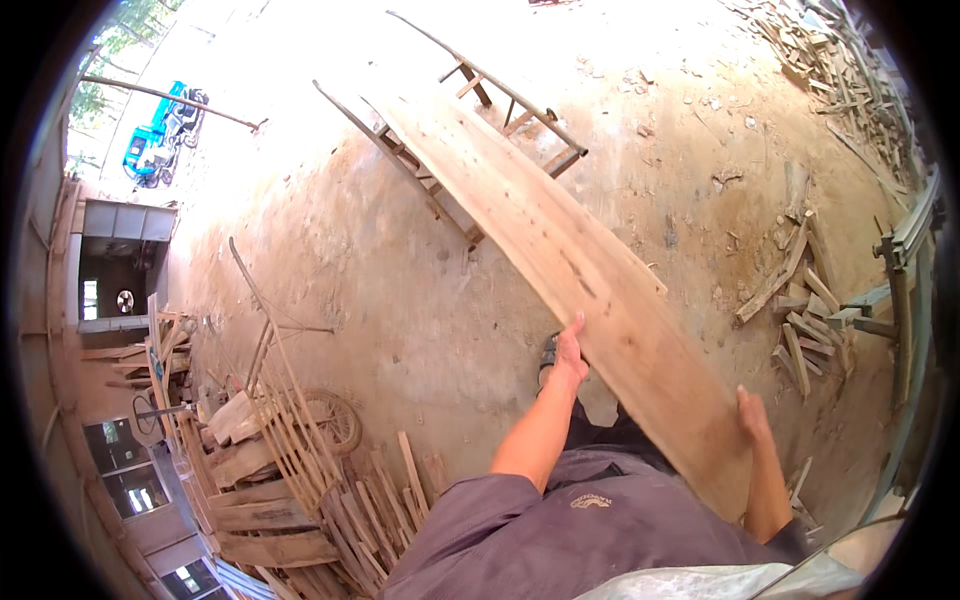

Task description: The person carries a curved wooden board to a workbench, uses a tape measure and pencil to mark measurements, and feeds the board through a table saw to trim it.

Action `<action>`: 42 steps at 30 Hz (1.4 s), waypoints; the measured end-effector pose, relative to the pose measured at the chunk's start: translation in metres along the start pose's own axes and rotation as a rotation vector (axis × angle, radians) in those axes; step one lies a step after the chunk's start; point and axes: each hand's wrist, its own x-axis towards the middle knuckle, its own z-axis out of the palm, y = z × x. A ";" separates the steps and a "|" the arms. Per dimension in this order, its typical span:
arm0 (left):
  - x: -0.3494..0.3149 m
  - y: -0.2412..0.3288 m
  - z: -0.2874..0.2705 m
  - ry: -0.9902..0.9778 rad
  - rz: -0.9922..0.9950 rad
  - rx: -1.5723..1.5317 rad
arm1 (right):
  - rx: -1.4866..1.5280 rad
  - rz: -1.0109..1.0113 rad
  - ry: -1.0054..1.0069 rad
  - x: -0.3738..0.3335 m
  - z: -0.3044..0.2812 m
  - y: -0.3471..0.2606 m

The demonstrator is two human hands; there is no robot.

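Plank in Two-Handed Hold at the Two-Rail Frame

Reference point for all positions: the two-rail frame (512, 98).

The brown earthen floor (400, 330) extends around the frame on all sides. A blue vehicle (152, 140) stands well apart to the left of the frame. The lumber stack (275, 515), consisting of boards and slender strips, lies to the left and on the person's side of the frame. A scrap pile (840, 75) of broken wood lies to the right of the frame.

The frame itself has two long rails joined by crossbars. The plank (590, 260) extends from above the middle of the frame toward the person, broad face upward. Its surface is light brown with dark spots and short dark streaks. Contact between plank and frame cannot be determined.

A heap of offcuts (800, 330) lies to the right and on the near side of the frame. A spoked wheel (340, 420) is near left of the frame, partly behind wood strips.

Left hand (568, 355): on the near side of the frame; grip clamped on the plank's left edge, thumb uppermost. Right hand (754, 415): farther from the frame; grip clamped on the plank's right edge, close to its near end.
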 end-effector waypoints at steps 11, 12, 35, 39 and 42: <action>-0.053 0.043 -0.080 0.064 -0.107 -0.012 | 0.127 0.026 0.062 -0.109 0.109 -0.086; -0.054 0.044 -0.088 0.043 -0.112 -0.002 | 0.176 -0.131 0.104 -0.102 0.131 -0.090; -0.182 0.048 -0.038 0.340 0.788 1.322 | 0.909 0.089 -0.756 -0.147 0.295 -0.126; -0.174 0.033 -0.026 0.310 0.884 1.371 | 0.903 0.101 -0.731 -0.190 0.247 -0.142; -0.172 0.022 -0.008 0.293 0.930 1.419 | 1.009 0.130 -0.667 -0.216 0.209 -0.149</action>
